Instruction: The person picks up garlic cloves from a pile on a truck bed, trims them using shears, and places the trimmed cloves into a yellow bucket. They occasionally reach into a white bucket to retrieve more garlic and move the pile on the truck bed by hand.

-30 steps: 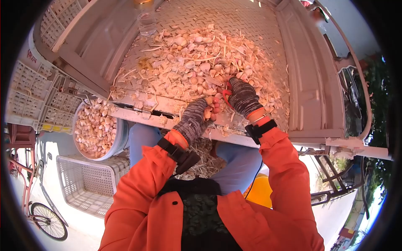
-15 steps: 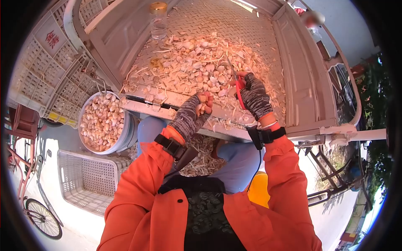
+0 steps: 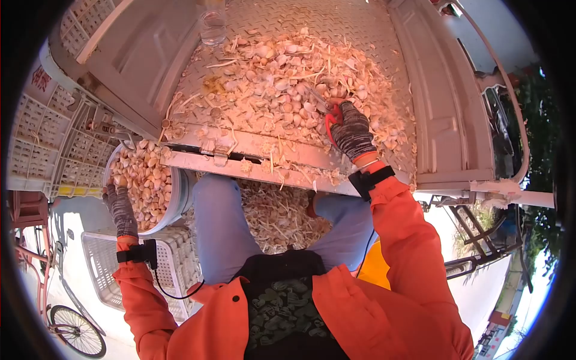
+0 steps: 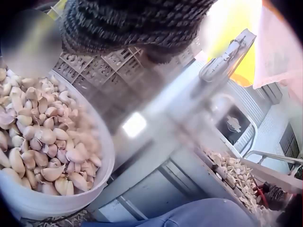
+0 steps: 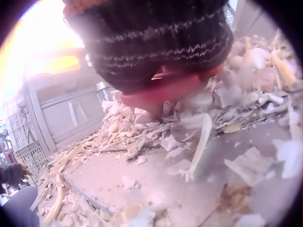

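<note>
My gloved left hand [image 3: 122, 211] reaches over the left rim of a white bucket [image 3: 174, 207] heaped with garlic cloves [image 3: 147, 180]. Its fingertips are at the cloves, fingers loosely extended. In the left wrist view the knit glove [image 4: 128, 26] hangs above and right of the bucket, its fingers mostly hidden. My gloved right hand [image 3: 353, 132] grips red-handled scissors [image 3: 330, 123] over the garlic pile [image 3: 288, 84] on the truck bed, blades pointing up-left into it. The right wrist view shows the red handle [image 5: 161, 92] under the glove, blurred.
The metal bed's side walls [image 3: 444, 96] rise left and right. A clear jar [image 3: 213, 27] stands at the back left. Plastic crates [image 3: 45, 129] stack at the left, with another crate [image 3: 99, 264] below the bucket. Husks [image 3: 270, 216] cover the ground between the knees.
My left hand has left the truck bed's front edge, where it held cloves, and swung left to the bucket. The right hand stays over the pile with the scissors, shifting slightly.
</note>
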